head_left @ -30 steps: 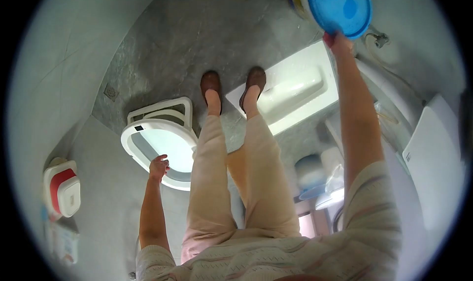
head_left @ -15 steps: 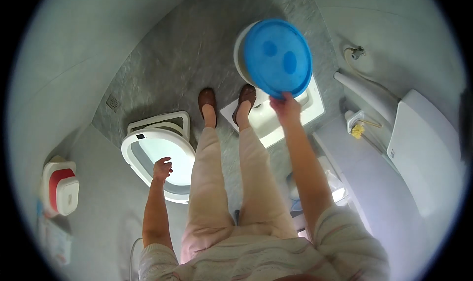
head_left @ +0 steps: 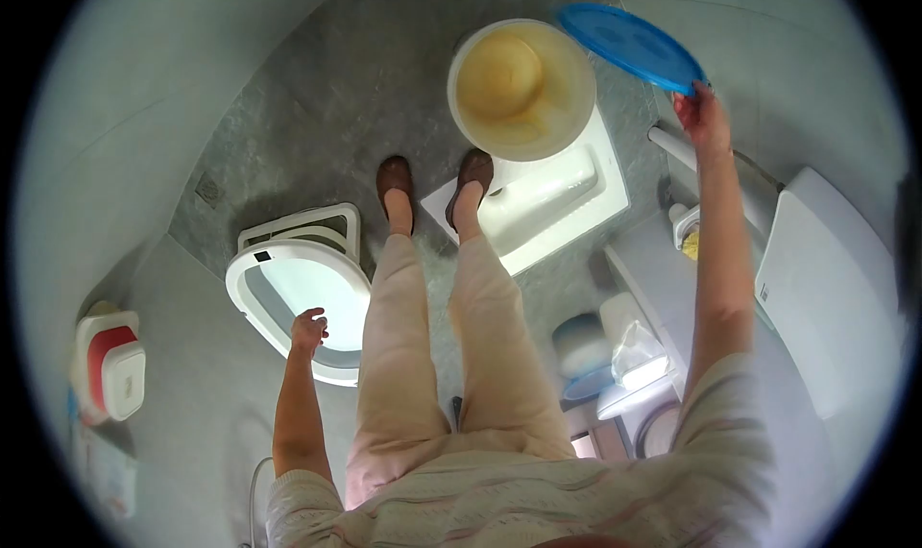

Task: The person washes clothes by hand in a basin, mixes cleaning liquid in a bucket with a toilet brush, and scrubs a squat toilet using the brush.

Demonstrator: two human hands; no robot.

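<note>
My right hand (head_left: 703, 118) grips the rim of a round blue lid (head_left: 634, 47), which is tilted and held out to the right of a white bucket (head_left: 567, 125). The bucket stands uncovered, with yellow-brown staining or contents showing inside; I cannot tell which. It overlaps the far edge of a white squat toilet pan (head_left: 547, 210). My left hand (head_left: 308, 333) holds nothing, its fingers loosely bent and partly apart. In the picture it lies over a white folding tub (head_left: 252, 298) with a pale interior, and I cannot tell whether it touches it.
Brown shoes (head_left: 395, 188) stand on the grey floor between tub and pan. A red and white folded basin (head_left: 117, 367) hangs at the left. A white cistern (head_left: 831, 289) with a pipe is on the right wall. Containers (head_left: 581, 346) sit at lower right; a floor drain (head_left: 208, 190) lies left.
My right hand has moved the blue lid up and right, off the bucket, and tilted it. The bucket's inside now shows. My left hand has barely shifted.
</note>
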